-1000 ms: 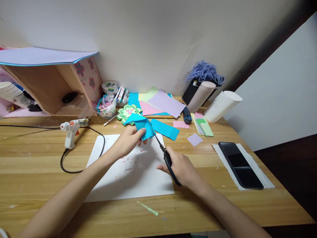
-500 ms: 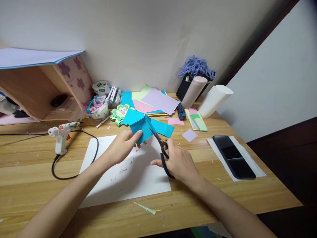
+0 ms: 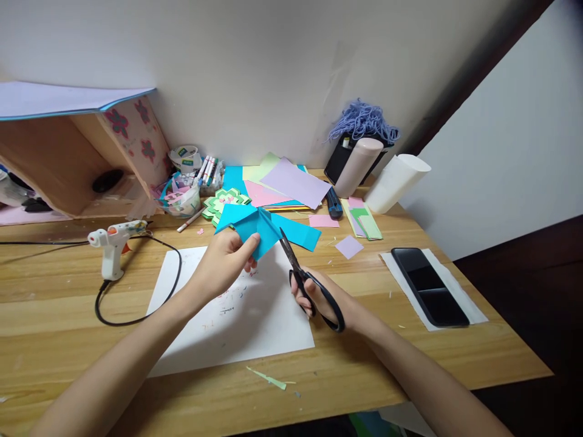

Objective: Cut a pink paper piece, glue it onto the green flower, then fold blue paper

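Note:
My left hand (image 3: 232,255) pinches a folded piece of blue paper (image 3: 250,230) over the white sheet (image 3: 218,340), thumb on top. To its right, my right hand (image 3: 314,294) grips black-handled scissors (image 3: 294,258) by the finger loops. The blades point up and away, their tips close to the paper's right edge; whether they touch it I cannot tell. A separate blue paper strip (image 3: 300,233) lies on the table just behind the blades. Behind the held paper is a layered green paper flower (image 3: 218,203), partly covered.
At left, a white glue gun (image 3: 112,249) stands with its black cord looping onto the sheet. Coloured papers (image 3: 296,182), a blue box cutter (image 3: 334,204) and a tub of scraps (image 3: 182,200) sit along the back. A phone (image 3: 430,285) lies at right.
The scissors have drawn back from between the blue paper's folds, and my right hand has turned them over in its grip. My left hand has tilted the paper. The view has shifted right.

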Available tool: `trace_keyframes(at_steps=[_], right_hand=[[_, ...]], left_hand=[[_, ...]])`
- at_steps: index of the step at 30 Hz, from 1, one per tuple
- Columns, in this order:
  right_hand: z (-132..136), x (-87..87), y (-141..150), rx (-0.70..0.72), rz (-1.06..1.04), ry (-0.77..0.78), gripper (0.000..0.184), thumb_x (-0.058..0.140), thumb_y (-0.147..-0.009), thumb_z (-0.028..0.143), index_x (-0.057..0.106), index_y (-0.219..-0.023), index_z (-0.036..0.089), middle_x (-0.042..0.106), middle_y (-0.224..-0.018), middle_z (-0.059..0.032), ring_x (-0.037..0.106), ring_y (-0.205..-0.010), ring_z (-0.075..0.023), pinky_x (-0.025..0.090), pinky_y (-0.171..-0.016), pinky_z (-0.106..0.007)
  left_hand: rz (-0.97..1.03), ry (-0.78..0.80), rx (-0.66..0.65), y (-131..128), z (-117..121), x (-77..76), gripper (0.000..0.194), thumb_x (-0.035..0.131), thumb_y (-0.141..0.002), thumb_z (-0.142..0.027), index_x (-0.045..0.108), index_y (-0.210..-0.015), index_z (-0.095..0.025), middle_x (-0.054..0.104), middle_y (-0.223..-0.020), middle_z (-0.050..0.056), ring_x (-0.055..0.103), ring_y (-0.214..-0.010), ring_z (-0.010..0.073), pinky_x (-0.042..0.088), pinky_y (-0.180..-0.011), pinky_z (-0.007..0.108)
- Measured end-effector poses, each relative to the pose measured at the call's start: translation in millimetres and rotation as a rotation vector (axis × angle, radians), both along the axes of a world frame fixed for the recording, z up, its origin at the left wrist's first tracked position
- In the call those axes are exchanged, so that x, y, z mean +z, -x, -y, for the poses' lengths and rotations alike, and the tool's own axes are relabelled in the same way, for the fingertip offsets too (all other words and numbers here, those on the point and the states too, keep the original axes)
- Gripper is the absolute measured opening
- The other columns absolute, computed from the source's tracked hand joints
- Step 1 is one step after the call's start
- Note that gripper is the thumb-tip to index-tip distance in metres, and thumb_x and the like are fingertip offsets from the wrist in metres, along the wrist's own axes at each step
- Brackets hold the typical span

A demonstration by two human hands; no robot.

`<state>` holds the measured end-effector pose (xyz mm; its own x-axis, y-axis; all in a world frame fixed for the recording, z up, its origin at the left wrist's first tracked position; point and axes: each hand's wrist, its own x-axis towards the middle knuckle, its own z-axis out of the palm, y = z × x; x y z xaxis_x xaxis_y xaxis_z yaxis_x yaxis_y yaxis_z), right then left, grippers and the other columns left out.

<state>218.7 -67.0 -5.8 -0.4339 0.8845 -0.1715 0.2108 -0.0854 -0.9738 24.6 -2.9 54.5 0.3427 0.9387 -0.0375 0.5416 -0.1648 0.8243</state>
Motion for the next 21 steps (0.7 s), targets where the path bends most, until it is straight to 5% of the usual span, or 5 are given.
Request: trace_keyframes(at_steps=[10, 15, 21], right_hand=[[1, -0.5, 1, 0.097, -0.040, 0.128, 0.074, 0.024, -0.057, 0.086, 0.042, -0.074, 0.017, 0.034, -0.051, 0.0065, 0.035, -0.039, -0.0063, 0.035, -0.039, -0.020], [4, -4.9, 0, 0.127, 0.015, 0.114, 0.074, 0.021, -0.060, 0.085, 0.043, -0.075, 0.016, 0.036, -0.051, 0.0056, 0.038, -0.038, -0.0067, 0.035, -0.037, -0.020], [6, -8.3, 0, 0.139, 0.058, 0.113, 0.072, 0.021, -0.063, 0.084, 0.044, -0.076, 0.017, 0.036, -0.052, 0.0056, 0.039, -0.037, -0.0067, 0.036, -0.036, -0.020]], left_hand=[[0.126, 0.223, 0.162, 1, -1, 6.0, 0.032, 0.048, -0.069, -0.026, 0.044, -0.038, -0.016, 0.052, -0.035, 0.000, 0.043, -0.031, 0.0078, 0.034, -0.036, 0.019], [0.194, 0.294, 0.156, 3, -3, 6.1, 0.034, 0.049, -0.066, -0.022, 0.037, -0.035, -0.017, 0.052, -0.034, 0.000, 0.038, -0.028, 0.0062, 0.030, -0.034, 0.019], [0.188, 0.337, 0.108, 4, -5, 4.2, 0.034, 0.046, -0.068, -0.021, 0.046, -0.034, -0.015, 0.050, -0.033, 0.000, 0.037, -0.027, 0.0058, 0.028, -0.033, 0.019]])
